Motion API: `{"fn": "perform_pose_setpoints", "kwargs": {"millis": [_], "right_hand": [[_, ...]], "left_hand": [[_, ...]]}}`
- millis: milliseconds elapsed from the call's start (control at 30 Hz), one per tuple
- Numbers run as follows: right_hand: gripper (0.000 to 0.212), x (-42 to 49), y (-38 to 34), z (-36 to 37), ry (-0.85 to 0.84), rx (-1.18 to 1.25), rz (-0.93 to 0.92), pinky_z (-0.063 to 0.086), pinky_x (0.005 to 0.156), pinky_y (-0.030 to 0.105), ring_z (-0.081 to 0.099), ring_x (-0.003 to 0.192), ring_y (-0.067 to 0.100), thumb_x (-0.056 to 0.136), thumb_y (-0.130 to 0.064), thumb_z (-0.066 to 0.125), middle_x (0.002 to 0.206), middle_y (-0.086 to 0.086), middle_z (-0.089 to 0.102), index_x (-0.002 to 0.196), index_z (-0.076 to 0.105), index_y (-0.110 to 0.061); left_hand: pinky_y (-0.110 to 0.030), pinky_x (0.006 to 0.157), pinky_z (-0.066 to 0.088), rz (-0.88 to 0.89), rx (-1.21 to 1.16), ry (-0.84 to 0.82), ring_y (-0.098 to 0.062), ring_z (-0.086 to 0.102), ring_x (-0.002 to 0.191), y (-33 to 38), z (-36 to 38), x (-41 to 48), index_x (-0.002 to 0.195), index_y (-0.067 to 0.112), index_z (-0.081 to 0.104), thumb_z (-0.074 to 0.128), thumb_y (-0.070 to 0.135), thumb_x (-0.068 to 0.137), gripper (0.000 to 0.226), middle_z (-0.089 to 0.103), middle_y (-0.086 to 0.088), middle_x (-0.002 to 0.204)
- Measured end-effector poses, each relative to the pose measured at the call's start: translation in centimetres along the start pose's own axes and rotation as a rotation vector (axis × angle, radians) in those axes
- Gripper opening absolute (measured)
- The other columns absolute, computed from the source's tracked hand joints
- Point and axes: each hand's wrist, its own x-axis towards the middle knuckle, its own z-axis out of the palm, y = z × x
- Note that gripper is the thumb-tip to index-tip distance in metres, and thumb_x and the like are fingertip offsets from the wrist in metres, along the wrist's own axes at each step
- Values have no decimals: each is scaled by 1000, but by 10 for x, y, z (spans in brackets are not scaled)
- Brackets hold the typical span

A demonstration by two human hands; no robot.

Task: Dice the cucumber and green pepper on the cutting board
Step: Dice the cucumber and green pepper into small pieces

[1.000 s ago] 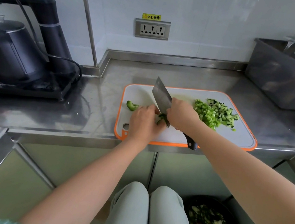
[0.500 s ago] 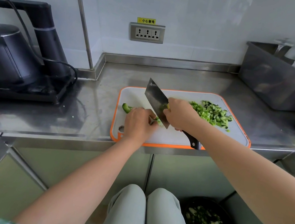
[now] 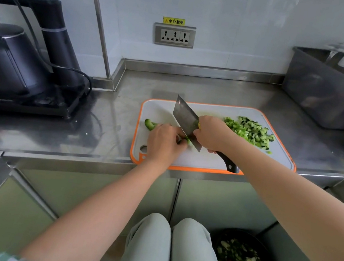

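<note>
Cleaver (image 3: 185,119) edged down onto green pepper (image 3: 150,124); right hand (image 3: 211,134) grips it; left hand (image 3: 163,144) pinches pepper.

Steel counter (image 3: 196,86) carries cutting board (image 3: 276,154), kettle (image 3: 7,61) (black), bin (image 3: 323,92)

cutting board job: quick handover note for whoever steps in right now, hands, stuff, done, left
Left hand: holds the green pepper strip down on the cutting board.
Right hand: grips the cleaver, blade tilted, its edge at the strip.
Done: diced pile on the board's right side.
Left: dice this strip; perhaps also the green offcut near the board's left edge.
</note>
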Motion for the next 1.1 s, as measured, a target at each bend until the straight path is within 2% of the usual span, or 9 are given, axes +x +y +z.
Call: {"fn": "perform_pose_setpoints", "kwargs": {"millis": [133,267,433,600,733,800,933,1067,1100], "right_hand": [[11,4,0,8,24,44,21,34,40,26,52,45,22,100,-16,40,65,9,54,96,41,-5],[19,8,0,15,89,47,17,32,48,24,65,90,34,101,-21,41,106,20,63,110,47,-6],[23,8,10,17,207,147,120,37,63,33,61,99,38,101,-20,37,110,22,60,112,46,-3],[16,5,16,9,228,192,93,42,62,35,58,77,33,100,-21,37,101,21,60,100,42,-6],[13,1,13,3,178,185,59,51,57,36,57,57,29,99,-19,38,78,15,57,95,40,-7],[11,-3,10,4,136,147,56,51,56,36,57,57,29,98,-16,40,78,15,58,93,41,-7],[6,-7,2,9,46,-10,27,49,56,33,64,80,34,96,-7,43,96,16,59,94,39,-6],[14,0,-1,11,46,33,68,39,46,27,55,53,23,93,-7,48,67,6,50,84,38,-9],[16,2,-3,12,50,46,83,38,47,27,53,54,22,93,-8,50,66,5,47,83,37,-9]], "left_hand": [[-32,58,46,4,4,1,-27,61,78,0,0,0,78,23,75,62,26,73,14,68,-1,72],[-30,60,41,27,-12,-14,-28,59,82,0,-1,1,88,28,77,63,23,77,18,68,-2,77],[-29,70,43,41,-25,-49,-25,60,91,-2,1,3,98,33,75,64,25,81,21,71,0,90],[-33,78,44,45,8,-36,-25,56,97,-2,-1,1,110,24,69,65,28,84,27,69,-1,91],[-33,73,41,10,66,16,-23,55,96,1,-8,-7,95,20,68,65,32,81,19,67,1,90],[-34,68,45,-12,85,16,-24,58,91,2,-9,-10,83,19,69,64,32,79,15,68,0,86],[-35,64,48,-30,65,9,-25,60,86,2,-8,-11,77,18,69,62,28,77,12,69,0,81],[-34,60,46,-46,80,18,-27,60,83,4,-7,-8,73,17,68,60,25,77,12,69,-2,77],[-33,59,45,-54,85,14,-27,60,82,5,-6,-8,73,17,68,59,24,77,12,69,-2,77]]}}
